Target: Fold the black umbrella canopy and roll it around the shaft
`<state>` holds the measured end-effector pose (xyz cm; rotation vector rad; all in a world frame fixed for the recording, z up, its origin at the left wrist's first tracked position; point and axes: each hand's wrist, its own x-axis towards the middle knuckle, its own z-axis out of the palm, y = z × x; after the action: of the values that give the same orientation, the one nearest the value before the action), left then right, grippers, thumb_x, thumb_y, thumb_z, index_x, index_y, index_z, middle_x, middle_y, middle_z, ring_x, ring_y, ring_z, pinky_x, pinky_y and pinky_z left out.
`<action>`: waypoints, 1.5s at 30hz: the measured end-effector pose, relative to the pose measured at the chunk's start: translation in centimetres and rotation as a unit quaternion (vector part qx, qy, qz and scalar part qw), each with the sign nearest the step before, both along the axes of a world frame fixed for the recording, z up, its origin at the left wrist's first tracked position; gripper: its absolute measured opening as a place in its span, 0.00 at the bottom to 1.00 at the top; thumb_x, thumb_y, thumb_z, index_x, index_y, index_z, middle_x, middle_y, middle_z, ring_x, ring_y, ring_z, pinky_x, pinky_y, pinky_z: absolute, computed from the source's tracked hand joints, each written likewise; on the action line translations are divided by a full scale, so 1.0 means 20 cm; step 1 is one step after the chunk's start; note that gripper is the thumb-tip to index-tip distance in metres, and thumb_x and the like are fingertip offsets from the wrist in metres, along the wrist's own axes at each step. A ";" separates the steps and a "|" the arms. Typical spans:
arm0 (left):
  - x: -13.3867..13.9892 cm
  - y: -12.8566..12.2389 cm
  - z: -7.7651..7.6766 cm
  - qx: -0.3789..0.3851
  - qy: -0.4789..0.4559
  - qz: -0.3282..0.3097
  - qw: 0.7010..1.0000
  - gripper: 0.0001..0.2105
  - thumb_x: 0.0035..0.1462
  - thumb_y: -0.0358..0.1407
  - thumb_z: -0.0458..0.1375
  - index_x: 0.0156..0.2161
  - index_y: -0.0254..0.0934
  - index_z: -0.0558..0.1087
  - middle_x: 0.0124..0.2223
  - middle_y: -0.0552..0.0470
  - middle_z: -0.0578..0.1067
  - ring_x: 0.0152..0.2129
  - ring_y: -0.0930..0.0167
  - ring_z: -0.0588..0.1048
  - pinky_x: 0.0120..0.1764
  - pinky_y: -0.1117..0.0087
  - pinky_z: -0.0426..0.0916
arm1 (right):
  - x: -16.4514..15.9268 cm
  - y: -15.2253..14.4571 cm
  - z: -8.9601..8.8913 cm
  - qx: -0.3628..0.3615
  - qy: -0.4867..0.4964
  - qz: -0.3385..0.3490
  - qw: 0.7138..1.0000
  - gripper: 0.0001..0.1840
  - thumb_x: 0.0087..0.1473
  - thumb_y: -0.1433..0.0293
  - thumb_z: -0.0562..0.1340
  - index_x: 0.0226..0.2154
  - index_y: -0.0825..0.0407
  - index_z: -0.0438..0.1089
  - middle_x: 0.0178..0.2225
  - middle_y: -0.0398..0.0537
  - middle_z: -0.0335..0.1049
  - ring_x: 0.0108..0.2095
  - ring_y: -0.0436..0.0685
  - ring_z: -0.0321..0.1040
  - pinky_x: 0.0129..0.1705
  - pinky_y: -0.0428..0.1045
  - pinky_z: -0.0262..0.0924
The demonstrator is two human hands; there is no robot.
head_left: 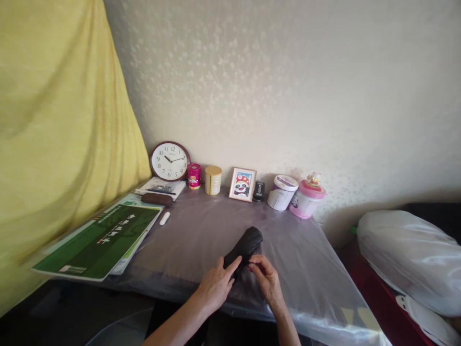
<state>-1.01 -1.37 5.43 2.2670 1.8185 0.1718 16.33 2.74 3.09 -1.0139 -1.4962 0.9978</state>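
A black bundle that looks like a folded umbrella (pixel 248 241) lies slantwise on the table, its rounded end pointing away to the right. My left hand (pixel 216 283) grips its near end, the index finger stretched along the dark fabric. At the bundle's right side, my right hand (pixel 265 278) pinches with thumb and forefinger at a small dark bit on its edge, perhaps a strap; the fingertips hide most of it. The near end of the bundle is partly covered by my left hand.
Along the wall stand a round clock (pixel 170 162), a pink can (pixel 194 177), a yellow-lidded can (pixel 213 181), a framed panda picture (pixel 242 184) and two tubs (pixel 283 193). Green books (pixel 104 240), a brown case (pixel 157 198) and a white stick-like item (pixel 164 218) lie left.
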 end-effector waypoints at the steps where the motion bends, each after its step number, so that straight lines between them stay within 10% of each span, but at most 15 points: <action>1: 0.00 0.00 0.00 0.000 0.002 0.000 1.000 0.30 0.59 0.32 0.49 0.61 0.57 0.42 0.52 0.41 0.63 0.33 0.64 0.77 0.36 0.65 0.70 | -0.01 -0.01 0.02 0.005 -0.002 0.011 1.000 0.09 0.49 0.62 0.63 0.29 0.50 0.69 0.29 0.44 0.68 0.29 0.51 0.66 0.35 0.46 0.63; 17: -0.02 -0.03 0.00 -0.003 -0.003 0.013 1.000 0.29 0.58 0.34 0.50 0.63 0.41 0.44 0.54 0.37 0.64 0.35 0.63 0.76 0.37 0.64 0.70 | -0.19 0.20 0.11 0.042 -0.209 -0.038 0.976 0.05 0.43 0.70 0.60 0.27 0.51 0.70 0.30 0.44 0.65 0.25 0.50 0.63 0.31 0.48 0.62; 23: -0.10 -0.08 0.01 -0.029 -0.056 0.014 0.998 0.36 0.56 0.36 0.52 0.63 0.45 0.35 0.55 0.41 0.63 0.39 0.64 0.75 0.41 0.65 0.69 | -0.16 0.22 0.13 -0.098 -0.062 -0.062 0.991 0.16 0.48 0.58 0.57 0.35 0.53 0.68 0.24 0.44 0.67 0.20 0.50 0.63 0.22 0.46 0.61; 34: -0.12 -0.10 0.01 0.039 -0.047 0.016 0.998 0.38 0.49 0.33 0.56 0.63 0.42 0.42 0.65 0.42 0.47 0.57 0.60 0.58 0.55 0.59 0.56 | -0.20 0.23 0.10 0.038 -0.171 0.029 0.984 0.15 0.47 0.69 0.57 0.39 0.48 0.72 0.34 0.45 0.75 0.33 0.53 0.69 0.39 0.48 0.64; 45: -0.09 -0.10 -0.03 0.022 -0.049 0.014 0.998 0.39 0.45 0.21 0.46 0.63 0.44 0.40 0.64 0.49 0.52 0.52 0.64 0.64 0.53 0.62 0.59 | -0.02 0.07 0.17 -0.094 0.010 -0.003 0.995 0.17 0.46 0.59 0.62 0.36 0.52 0.74 0.29 0.47 0.72 0.33 0.55 0.67 0.38 0.50 0.63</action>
<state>-2.88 -3.46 4.79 2.2209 1.8139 0.3256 16.00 4.20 6.43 -1.1369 -1.4001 1.1587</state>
